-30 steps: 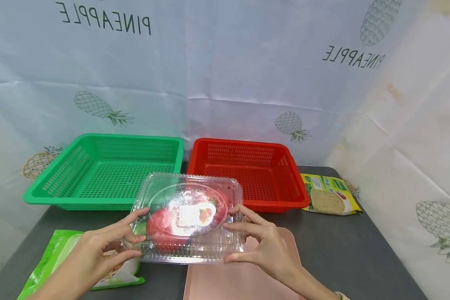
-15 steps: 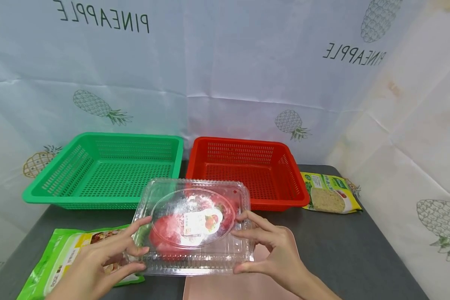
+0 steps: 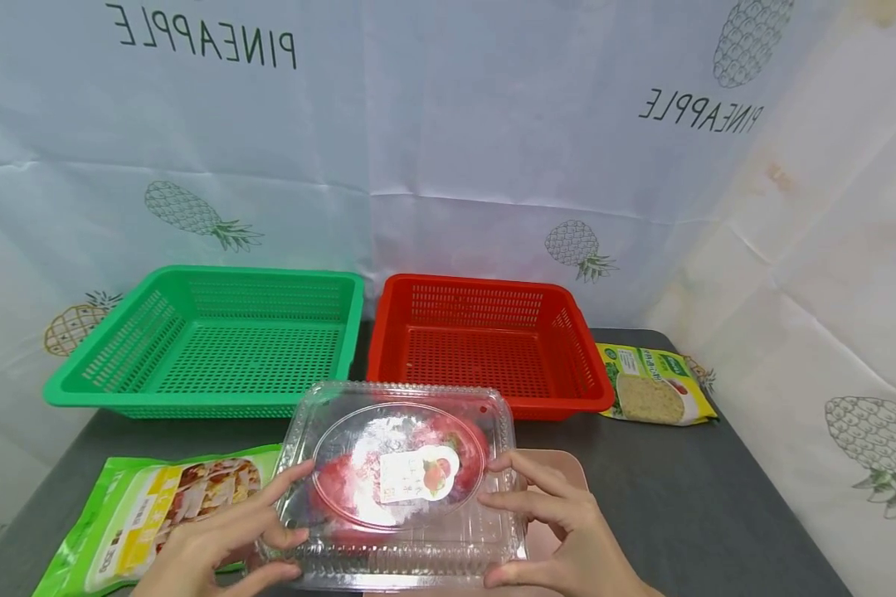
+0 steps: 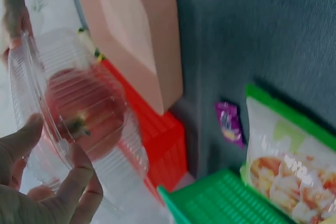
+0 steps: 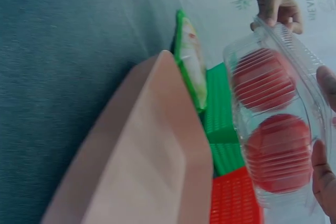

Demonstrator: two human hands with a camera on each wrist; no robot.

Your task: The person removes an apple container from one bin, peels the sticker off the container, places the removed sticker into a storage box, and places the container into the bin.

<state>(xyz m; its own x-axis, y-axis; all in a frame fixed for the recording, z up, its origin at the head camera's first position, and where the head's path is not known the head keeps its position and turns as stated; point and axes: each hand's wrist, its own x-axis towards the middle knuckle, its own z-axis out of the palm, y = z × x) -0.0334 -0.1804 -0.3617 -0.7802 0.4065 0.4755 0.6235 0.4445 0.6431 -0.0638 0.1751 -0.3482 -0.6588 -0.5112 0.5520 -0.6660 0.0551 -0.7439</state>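
Note:
A clear plastic clamshell box (image 3: 448,531) with a label on its lid is held up between both hands, over the near part of the table. Through its wall show red tomatoes (image 5: 278,150), one with a green stem in the left wrist view. My left hand (image 3: 227,535) grips the box's left side, thumb low and fingers on the lid edge. On the opposite side my right hand (image 3: 571,531) grips it the same way. A pink open-topped bin (image 5: 142,177) stands below the box, partly covered by it in the head view.
A green basket (image 3: 202,398) and a red basket (image 3: 485,406) stand at the back. A green-and-white food bag (image 3: 130,518) lies at the left, a yellow-green packet (image 3: 653,390) at the far right. One small purple packet (image 4: 230,123) lies on the table.
Both hands have brought the clamshell box down and toward the person, shifting slightly right. More of the green-and-white bag shows now. Baskets and bin have stayed put.

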